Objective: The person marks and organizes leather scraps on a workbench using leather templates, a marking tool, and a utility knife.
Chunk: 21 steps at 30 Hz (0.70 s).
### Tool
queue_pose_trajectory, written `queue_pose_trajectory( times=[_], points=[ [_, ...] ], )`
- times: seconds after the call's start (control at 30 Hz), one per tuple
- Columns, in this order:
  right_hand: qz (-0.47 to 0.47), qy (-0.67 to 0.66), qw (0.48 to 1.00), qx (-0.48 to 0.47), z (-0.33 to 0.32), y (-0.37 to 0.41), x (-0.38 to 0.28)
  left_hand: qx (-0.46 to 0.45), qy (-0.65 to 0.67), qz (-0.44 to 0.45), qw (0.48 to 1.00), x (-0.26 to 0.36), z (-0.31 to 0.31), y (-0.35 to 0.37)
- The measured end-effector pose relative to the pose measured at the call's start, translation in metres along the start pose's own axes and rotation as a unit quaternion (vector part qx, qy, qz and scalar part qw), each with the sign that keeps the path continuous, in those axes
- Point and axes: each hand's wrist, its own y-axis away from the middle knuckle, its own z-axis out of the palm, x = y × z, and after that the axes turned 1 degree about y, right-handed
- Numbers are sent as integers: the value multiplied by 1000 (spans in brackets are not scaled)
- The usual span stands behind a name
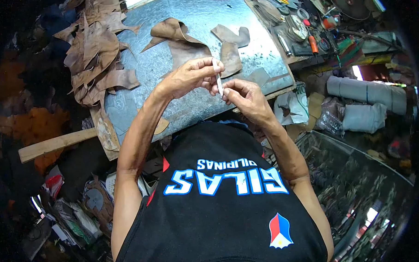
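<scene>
My left hand [193, 76] pinches a slim white stick-like piece [219, 80] between thumb and fingers, over the near part of the metal-topped table [150, 99]. At the lower end of that piece, the thumb and fingertips of my right hand [248, 101] close on its tip. Whether it is a pen, a blade or something else cannot be made out. Just beyond my hands lie a curled brown leather piece [174, 30] and a smaller cut leather piece [230, 58].
Brown leather scraps [94, 53] are heaped along the table's left side. Tools crowd a bench at the upper right, among them an orange-handled tool [313, 44]. White wrapped rolls [365, 93] lie at the right. A wooden bar [56, 145] juts out at the left.
</scene>
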Motion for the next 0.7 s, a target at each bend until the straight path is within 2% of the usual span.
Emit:
queue_pose_trajectory(
  times=[0.03,0.13,0.2,0.27,0.33,0.37,0.4,0.47,0.5,0.63,0.67,0.7],
  points=[
    [-10,64,998,0,-1,-3,-1,1,-11,2,1000,0,-1,0],
    [-14,142,990,23,-5,-10,2,11,-33,3,999,3,-2,0],
    [-4,113,994,7,-11,-16,4,20,-44,3,999,3,-4,-1],
    [7,84,996,-7,-16,-24,10,14,16,35,999,-4,-12,-1],
    [95,-182,978,-48,-19,-31,16,10,46,48,998,-9,-18,-2],
    [163,-232,957,-63,-22,-33,14,2,75,60,995,-10,-20,-4],
    [166,-232,956,-65,-23,-34,17,5,77,60,995,-11,-19,-5],
    [202,-410,878,-144,-24,-37,25,38,36,52,997,-12,-16,-5],
    [212,-434,861,-159,-25,-37,27,44,64,49,996,-16,-17,-6],
    [190,-418,872,-168,-35,-39,29,93,109,67,987,-31,-15,-6],
    [133,-286,944,-100,-34,-39,26,94,108,66,988,-35,-14,-7],
    [71,-145,986,-29,-34,-39,24,128,129,71,981,-38,-14,-8]
  ],
)
